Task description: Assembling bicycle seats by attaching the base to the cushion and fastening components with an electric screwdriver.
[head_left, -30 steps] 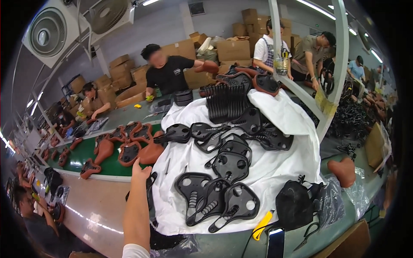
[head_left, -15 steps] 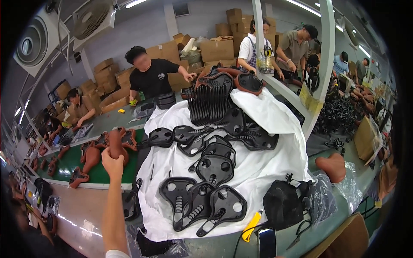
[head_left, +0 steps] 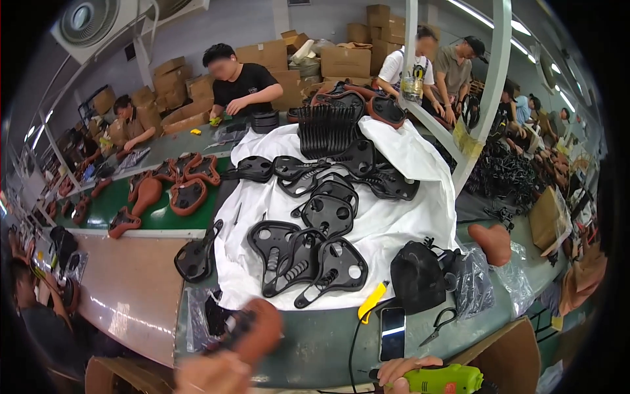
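Observation:
My left hand (head_left: 220,373), smeared by motion, is low in the view with its fingers round a brown bicycle saddle (head_left: 262,331); a dark part shows on the saddle's side. At the front edge, my right hand (head_left: 405,373) is closed on a lime-green power tool (head_left: 446,379) with a black nose. Just beyond it lie a phone (head_left: 392,333), a yellow utility knife (head_left: 372,302) and black scissors (head_left: 438,327). Several black saddle base plates (head_left: 329,215) are spread over the white cloth (head_left: 394,249).
Brown saddles (head_left: 147,196) rest on a green conveyor (head_left: 105,217) at the left. A stack of black base plates (head_left: 326,131) stands at the back. Another brown saddle (head_left: 491,244) and clear plastic bags (head_left: 474,289) are at the right. A white post (head_left: 489,98) rises there. Co-workers stand across the table.
My left hand has brought the brown saddle from the conveyor back toward me. My right hand has come into view with the green power tool. The view has shifted slightly.

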Motion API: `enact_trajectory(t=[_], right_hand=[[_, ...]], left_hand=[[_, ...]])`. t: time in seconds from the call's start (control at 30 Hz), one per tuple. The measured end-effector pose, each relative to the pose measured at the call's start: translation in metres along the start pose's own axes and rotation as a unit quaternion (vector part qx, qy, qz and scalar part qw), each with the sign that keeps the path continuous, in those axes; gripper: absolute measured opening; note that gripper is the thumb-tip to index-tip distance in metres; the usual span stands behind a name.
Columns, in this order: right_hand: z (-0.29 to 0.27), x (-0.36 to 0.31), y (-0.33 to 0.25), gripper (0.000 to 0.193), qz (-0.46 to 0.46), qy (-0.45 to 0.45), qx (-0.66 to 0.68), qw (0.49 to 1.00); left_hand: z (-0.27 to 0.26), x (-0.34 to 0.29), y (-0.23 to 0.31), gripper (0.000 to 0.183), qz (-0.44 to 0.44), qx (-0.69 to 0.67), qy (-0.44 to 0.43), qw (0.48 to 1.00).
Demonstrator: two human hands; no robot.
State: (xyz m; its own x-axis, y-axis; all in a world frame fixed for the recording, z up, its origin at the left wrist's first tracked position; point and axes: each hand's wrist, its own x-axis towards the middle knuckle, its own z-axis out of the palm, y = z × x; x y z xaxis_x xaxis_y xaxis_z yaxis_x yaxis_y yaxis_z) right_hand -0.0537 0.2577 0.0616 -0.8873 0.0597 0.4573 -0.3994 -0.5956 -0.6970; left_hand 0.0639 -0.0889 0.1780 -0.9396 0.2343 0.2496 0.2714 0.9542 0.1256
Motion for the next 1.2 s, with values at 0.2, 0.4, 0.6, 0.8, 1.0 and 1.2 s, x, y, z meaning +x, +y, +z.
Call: enact_trajectory(t=[0.2, 0.4, 0.6, 0.8, 1.0, 1.2], right_hand=[[0.015, 0.005, -0.021, 0.056, -0.080, 0.022, -0.025, 0.996], [-0.009, -0.005, -0.048, 0.054, -0.140, 0.060, -0.084, 0.985], [-0.028, -0.019, -0.055, 0.051, -0.101, 0.085, -0.127, 0.983], [-0.004, -0.017, -0.038, 0.049, -0.081, 0.079, -0.138, 0.984], [0.008, -0.017, -0.040, 0.048, -0.156, 0.071, -0.134, 0.976], [0.014, -0.018, -0.042, 0.050, -0.144, 0.127, -0.247, 0.950]], left_hand=[[0.151, 0.041, 0.149, 0.064, 0.119, -0.111, 0.045, 0.986], [0.178, 0.080, 0.111, 0.030, 0.043, -0.240, 0.110, 0.964], [0.157, 0.099, -0.005, 0.021, -0.156, -0.295, 0.110, 0.936], [0.216, 0.171, -0.023, 0.065, -0.107, -0.123, 0.063, 0.985], [0.237, 0.203, -0.040, 0.070, -0.071, -0.003, 0.023, 0.997], [0.171, 0.149, -0.049, 0.058, -0.089, -0.116, 0.035, 0.989]])
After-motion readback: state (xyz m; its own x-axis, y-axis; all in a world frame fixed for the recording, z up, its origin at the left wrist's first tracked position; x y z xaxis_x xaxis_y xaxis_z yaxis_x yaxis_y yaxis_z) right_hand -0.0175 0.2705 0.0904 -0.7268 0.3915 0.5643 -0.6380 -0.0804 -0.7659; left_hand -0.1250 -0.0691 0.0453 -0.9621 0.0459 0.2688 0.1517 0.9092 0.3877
